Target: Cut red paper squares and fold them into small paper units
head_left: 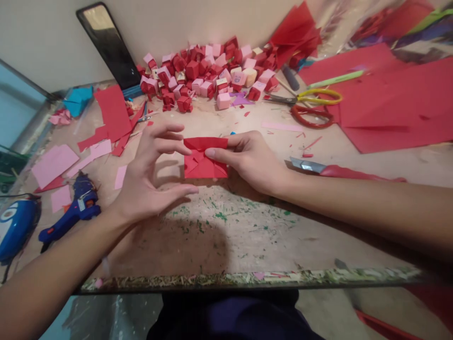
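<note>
A small folded square of red paper point(206, 169) is held up over the middle of the table, creases showing on its face and a band folded along its top. My right hand point(253, 160) pinches its right side, thumb in front and fingers behind. My left hand point(152, 172) is at the paper's left side with thumb and fingers spread apart; a fingertip meets or nearly meets the left edge. Whether that finger presses on the paper I cannot tell.
Behind lie many small red and pink paper cubes point(193, 71) and a phone point(109, 47) leaning on the wall. Scissors point(313, 113), red sheets point(382, 113) and a utility knife point(339, 170) are right. Left are a blue glue gun point(76, 210) and pink paper scraps point(54, 165).
</note>
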Demonstrator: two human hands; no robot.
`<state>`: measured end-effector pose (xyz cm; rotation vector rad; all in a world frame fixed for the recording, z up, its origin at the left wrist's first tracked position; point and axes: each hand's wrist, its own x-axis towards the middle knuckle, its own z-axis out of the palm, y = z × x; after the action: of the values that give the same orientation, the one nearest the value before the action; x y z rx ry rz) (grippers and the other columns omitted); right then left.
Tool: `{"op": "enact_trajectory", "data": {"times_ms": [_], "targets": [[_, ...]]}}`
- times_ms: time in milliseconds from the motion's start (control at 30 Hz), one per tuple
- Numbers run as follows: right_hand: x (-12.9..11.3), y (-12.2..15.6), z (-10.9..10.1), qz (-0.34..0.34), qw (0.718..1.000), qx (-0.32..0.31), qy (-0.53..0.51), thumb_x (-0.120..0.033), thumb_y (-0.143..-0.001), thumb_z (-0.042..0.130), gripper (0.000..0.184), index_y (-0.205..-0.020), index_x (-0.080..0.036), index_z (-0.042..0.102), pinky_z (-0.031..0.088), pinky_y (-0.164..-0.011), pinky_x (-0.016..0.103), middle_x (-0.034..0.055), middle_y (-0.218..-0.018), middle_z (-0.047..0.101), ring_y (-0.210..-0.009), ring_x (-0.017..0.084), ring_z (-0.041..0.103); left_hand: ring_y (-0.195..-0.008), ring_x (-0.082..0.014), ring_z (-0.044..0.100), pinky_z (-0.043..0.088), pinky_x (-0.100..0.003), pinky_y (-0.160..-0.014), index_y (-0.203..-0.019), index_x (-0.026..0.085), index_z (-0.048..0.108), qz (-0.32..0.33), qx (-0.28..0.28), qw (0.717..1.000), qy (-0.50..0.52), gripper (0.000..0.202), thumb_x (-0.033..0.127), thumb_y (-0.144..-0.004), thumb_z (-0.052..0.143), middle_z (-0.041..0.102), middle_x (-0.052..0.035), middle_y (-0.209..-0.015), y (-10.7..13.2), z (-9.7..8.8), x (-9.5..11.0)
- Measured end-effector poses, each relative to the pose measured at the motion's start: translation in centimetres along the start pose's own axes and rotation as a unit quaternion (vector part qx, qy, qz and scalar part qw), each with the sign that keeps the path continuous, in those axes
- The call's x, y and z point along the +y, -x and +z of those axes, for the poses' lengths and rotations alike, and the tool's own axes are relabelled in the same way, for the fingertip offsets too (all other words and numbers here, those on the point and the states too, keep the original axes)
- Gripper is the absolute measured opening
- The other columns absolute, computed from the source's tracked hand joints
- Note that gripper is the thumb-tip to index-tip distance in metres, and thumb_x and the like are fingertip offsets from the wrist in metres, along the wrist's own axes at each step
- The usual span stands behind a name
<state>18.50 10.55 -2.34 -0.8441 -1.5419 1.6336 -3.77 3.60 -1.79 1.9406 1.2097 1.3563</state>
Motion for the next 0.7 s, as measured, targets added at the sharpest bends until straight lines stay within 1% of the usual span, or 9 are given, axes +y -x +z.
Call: {"op": "enact_trajectory", "data": {"times_ms": [67,167,233,333,433,500,567,600,700], "targets": [[0.0,0.0,0.0,0.011,1.0,-0.001,-0.025,-0.033,-0.084,0.087,0.019,-0.086,-0.014,0.084,0.055,-0.061,0.025,0.005,-0.084,0.081,-0.066,0.012,0.066,-0.148,-0.0371,0.048,0.044,-0.052,-0.125,-0.104,0.032,0.081,0.014,-0.024,0.999,-0.029,0.052,0.034,-0.059,0.107,0.057,-0.0058,-0.152,0.0,-0.2,-0.3],[-0.1,0.1,0.1,0.031,0.998,-0.014,-0.058,-0.033,-0.084,0.088,0.021,-0.09,-0.013,0.084,0.057,-0.057,0.026,0.0043,-0.077,0.08,-0.059,0.013,0.067,-0.15,-0.038,0.046,0.047,-0.054,-0.122,-0.099,0.034,0.084,-0.001,-0.037,0.998,-0.041,0.037,0.035,-0.067,0.103,0.052,-0.003,-0.159,0.2,0.1,-0.8],[0.0,0.2,0.1,0.04,0.996,-0.026,-0.071,-0.034,-0.085,0.087,0.023,-0.093,-0.013,0.083,0.058,-0.053,0.026,0.0039,-0.074,0.079,-0.054,0.013,0.066,-0.15,-0.036,0.048,0.049,-0.053,-0.12,-0.098,0.036,0.085,0.002,-0.037,0.998,-0.048,0.028,0.033,-0.074,0.099,0.052,-0.001,-0.161,0.5,0.4,-1.0],[0.0,0.2,0.1,0.048,0.995,-0.041,-0.078,-0.035,-0.085,0.088,0.025,-0.093,-0.012,0.082,0.058,-0.048,0.026,0.004,-0.072,0.079,-0.048,0.013,0.066,-0.147,-0.0331,0.053,0.052,-0.052,-0.117,-0.098,0.038,0.086,0.008,-0.033,0.998,-0.053,0.022,0.031,-0.08,0.095,0.055,0.0002,-0.159,0.7,0.6,-1.0],[0.1,0.2,0.0,0.046,0.995,-0.047,-0.07,-0.036,-0.086,0.088,0.028,-0.093,-0.011,0.081,0.056,-0.045,0.023,0.0037,-0.069,0.078,-0.045,0.013,0.066,-0.138,-0.0302,0.06,0.057,-0.047,-0.11,-0.098,0.038,0.087,0.013,-0.021,0.999,-0.036,0.022,0.031,-0.079,0.096,0.061,-0.001,-0.154,0.6,0.7,-0.9],[0.1,0.2,0.0,0.032,0.997,-0.048,-0.052,-0.038,-0.087,0.088,0.028,-0.09,-0.011,0.08,0.054,-0.043,0.022,0.0028,-0.066,0.076,-0.044,0.012,0.065,-0.13,-0.0281,0.065,0.061,-0.043,-0.103,-0.094,0.036,0.088,0.019,0.001,1.0,-0.015,0.018,0.031,-0.079,0.096,0.067,-0.0024,-0.147,0.4,0.8,-0.8],[0.1,0.3,0.1,0.011,0.999,-0.042,-0.032,-0.04,-0.087,0.087,0.03,-0.086,-0.011,0.08,0.053,-0.042,0.021,0.0018,-0.063,0.074,-0.043,0.011,0.064,-0.122,-0.026,0.07,0.064,-0.04,-0.097,-0.089,0.034,0.089,-0.008,0.02,1.0,0.013,0.013,0.029,-0.079,0.096,0.071,-0.0029,-0.142,0.3,1.0,-0.7],[0.1,0.3,0.1,0.003,0.999,-0.039,-0.022,-0.04,-0.087,0.087,0.03,-0.084,-0.011,0.079,0.052,-0.041,0.021,0.0016,-0.062,0.074,-0.042,0.011,0.064,-0.115,-0.0245,0.073,0.065,-0.038,-0.093,-0.087,0.033,0.089,-0.039,0.026,0.998,0.034,0.012,0.027,-0.079,0.095,0.074,-0.0031,-0.137,0.3,1.2,-0.6],[0.3,0.4,0.1,-0.012,0.999,-0.04,0.006,-0.041,-0.089,0.085,0.03,-0.084,-0.012,0.079,0.048,-0.038,0.02,0.0011,-0.061,0.072,-0.043,0.012,0.065,-0.084,-0.0168,0.075,0.064,-0.029,-0.071,-0.084,0.032,0.089,-0.161,0.025,0.981,0.109,0.01,0.023,-0.08,0.092,0.081,-0.0028,-0.102,0.5,1.6,-0.4]]}}
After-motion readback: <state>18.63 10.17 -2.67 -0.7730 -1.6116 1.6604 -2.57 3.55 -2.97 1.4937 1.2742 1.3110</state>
